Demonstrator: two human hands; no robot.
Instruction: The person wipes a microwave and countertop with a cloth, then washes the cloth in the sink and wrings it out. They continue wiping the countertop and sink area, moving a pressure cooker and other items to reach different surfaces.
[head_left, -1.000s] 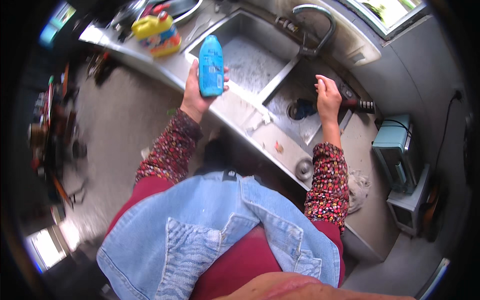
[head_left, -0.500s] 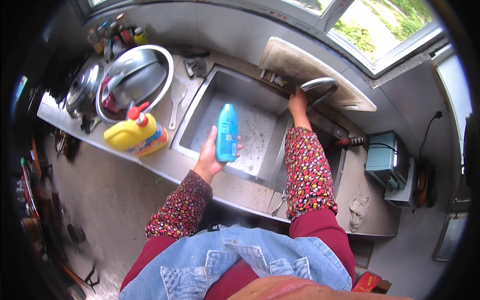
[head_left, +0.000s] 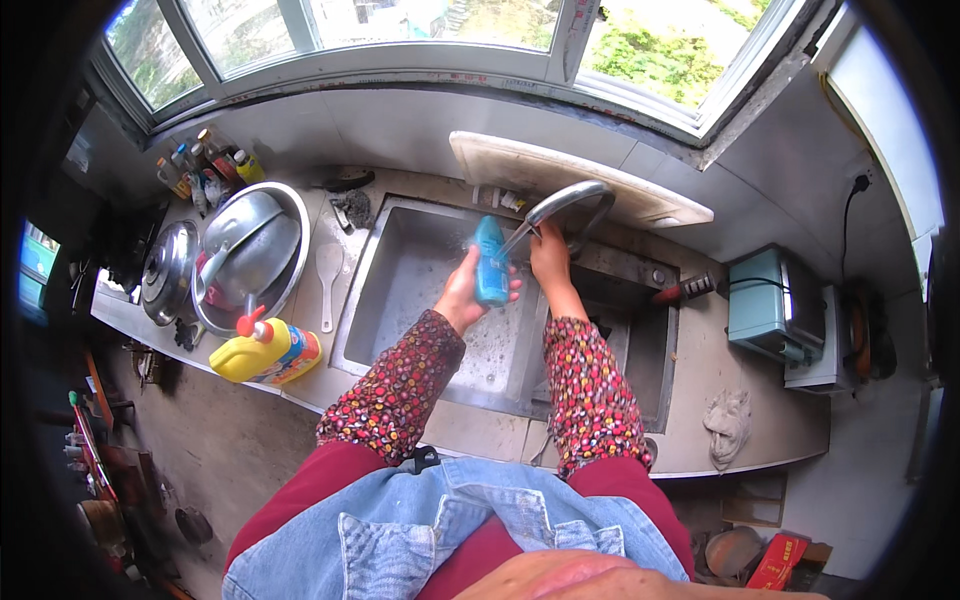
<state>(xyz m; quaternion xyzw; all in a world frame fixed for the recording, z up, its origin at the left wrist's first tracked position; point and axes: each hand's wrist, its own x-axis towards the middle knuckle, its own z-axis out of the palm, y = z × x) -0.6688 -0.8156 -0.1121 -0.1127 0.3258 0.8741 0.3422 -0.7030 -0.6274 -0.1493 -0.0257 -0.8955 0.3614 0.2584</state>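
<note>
My left hand (head_left: 460, 296) is wrapped round a blue plastic bottle (head_left: 491, 268), holding it nearly upright over the left basin of the steel sink (head_left: 385, 300). A thin stream of water (head_left: 516, 240) falls from the curved chrome faucet (head_left: 572, 193) onto the bottle, and drops splash beside its top. At the faucet's base, my right hand (head_left: 551, 262) has its fingers closed against the fixture; the fingertips are partly hidden, as is the part they grip. Suds or bubbles dot the basin floor below.
Left of the sink are a white rice paddle (head_left: 328, 285), a yellow jug with a red pump (head_left: 265, 350) and a large basin (head_left: 296, 190) holding metal bowls. Behind the faucet leans a cutting board (head_left: 590, 180). A teal appliance (head_left: 765, 305) and a crumpled cloth (head_left: 727, 425) lie right.
Water now runs from the faucet onto the bottle. My left hand has brought the bottle closer to the faucet. My head view has shifted, showing more window.
</note>
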